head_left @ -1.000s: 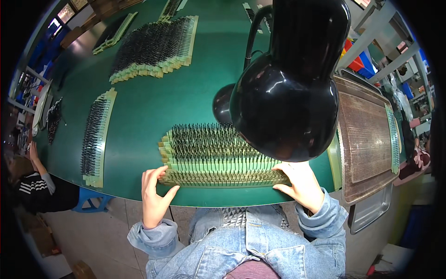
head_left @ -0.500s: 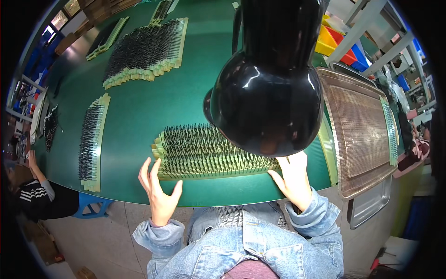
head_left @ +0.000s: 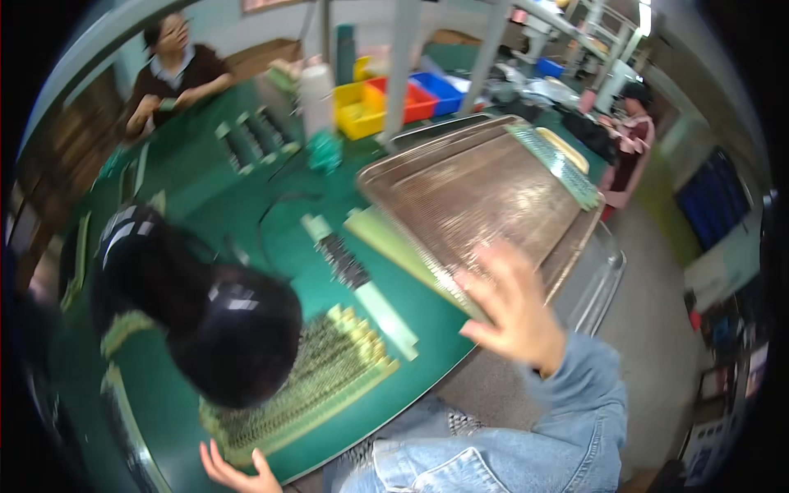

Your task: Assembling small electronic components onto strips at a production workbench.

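Rows of yellow-green strips with dark upright pins (head_left: 325, 386) lie side by side near the table's front edge. At their near left corner is my left hand (head_left: 238, 472), fingers spread and holding nothing; I cannot tell whether it touches them. My right hand (head_left: 514, 316), somewhat blurred, is over the near edge of a brown ridged metal tray (head_left: 460, 185). Its fingers are apart with nothing in them, and contact with the tray is unclear. Light green strips (head_left: 559, 164) lie along the tray's far right side.
A black rounded lamp-like device (head_left: 238, 337) hides part of the pin rows. Beyond them lies a pale strip (head_left: 386, 320) with dark pieces on it. Yellow (head_left: 359, 111), red (head_left: 403, 100) and blue bins (head_left: 440, 92) stand behind the tray. A person (head_left: 173, 78) sits across the table.
The view has swung to the right. My right hand has left the pin rows' right end and moved out to the tray. My left hand remains by their left end.
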`<state>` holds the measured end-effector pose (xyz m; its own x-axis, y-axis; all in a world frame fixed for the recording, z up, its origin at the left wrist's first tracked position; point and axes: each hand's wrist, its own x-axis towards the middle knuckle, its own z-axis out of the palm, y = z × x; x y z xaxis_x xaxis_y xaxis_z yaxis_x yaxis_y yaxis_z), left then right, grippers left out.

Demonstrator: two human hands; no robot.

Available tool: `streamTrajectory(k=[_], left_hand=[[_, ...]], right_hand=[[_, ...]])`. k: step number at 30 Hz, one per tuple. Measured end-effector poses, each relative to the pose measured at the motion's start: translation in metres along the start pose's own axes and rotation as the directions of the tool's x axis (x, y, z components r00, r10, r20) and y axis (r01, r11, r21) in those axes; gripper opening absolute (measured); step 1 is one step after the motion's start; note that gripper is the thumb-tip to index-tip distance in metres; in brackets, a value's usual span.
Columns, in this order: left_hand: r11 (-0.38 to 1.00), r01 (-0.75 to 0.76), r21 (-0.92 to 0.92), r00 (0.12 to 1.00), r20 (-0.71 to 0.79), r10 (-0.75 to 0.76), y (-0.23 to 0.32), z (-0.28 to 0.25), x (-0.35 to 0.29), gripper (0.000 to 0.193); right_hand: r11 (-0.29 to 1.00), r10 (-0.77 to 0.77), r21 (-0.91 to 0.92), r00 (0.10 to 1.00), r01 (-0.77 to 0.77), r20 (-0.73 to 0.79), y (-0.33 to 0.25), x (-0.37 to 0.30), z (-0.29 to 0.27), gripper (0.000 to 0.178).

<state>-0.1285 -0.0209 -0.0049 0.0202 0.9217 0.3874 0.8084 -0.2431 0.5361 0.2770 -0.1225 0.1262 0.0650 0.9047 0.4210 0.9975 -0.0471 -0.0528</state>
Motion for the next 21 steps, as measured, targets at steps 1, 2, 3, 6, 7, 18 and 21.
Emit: streamTrajectory(k=[1,2,3,6,7,18,21], left_hand=[[0.971,-0.176,0.164,0.965,-0.166,0.203,0.03,-0.005,0.01,0.047],[0.972,-0.19,0.139,0.958,-0.188,0.215,0.027,-0.004,0.008,0.05],[0.968,-0.178,0.178,0.958,-0.194,0.212,0.031,-0.002,0.008,0.054],[0.946,-0.182,0.268,0.915,-0.305,0.263,0.004,0.019,0.0,0.058],[0.943,-0.108,0.315,0.914,-0.343,0.219,-0.003,0.024,-0.003,0.058],[0.927,-0.089,0.364,0.882,-0.404,0.243,0.048,0.012,0.013,0.033],[0.919,-0.096,0.381,0.87,-0.416,0.263,0.045,0.019,0.014,0.031]], right_hand=[[0.985,0.1,-0.138,0.994,-0.105,-0.039,0.031,-0.003,-0.019,0.068],[0.944,0.203,-0.247,0.976,-0.217,-0.08,0.064,-0.007,-0.035,0.066],[0.911,0.271,-0.287,0.955,-0.295,-0.121,0.105,-0.012,-0.05,0.063],[0.716,0.5,-0.441,0.838,-0.541,-0.218,0.236,-0.054,-0.078,0.064],[0.658,0.573,-0.44,0.786,-0.611,-0.233,0.276,-0.071,-0.081,0.065],[0.357,0.931,-0.146,0.364,-0.923,-0.025,0.426,-0.11,0.0,0.108],[0.324,0.939,-0.166,0.338,-0.931,-0.061,0.454,-0.125,0.006,0.105]])
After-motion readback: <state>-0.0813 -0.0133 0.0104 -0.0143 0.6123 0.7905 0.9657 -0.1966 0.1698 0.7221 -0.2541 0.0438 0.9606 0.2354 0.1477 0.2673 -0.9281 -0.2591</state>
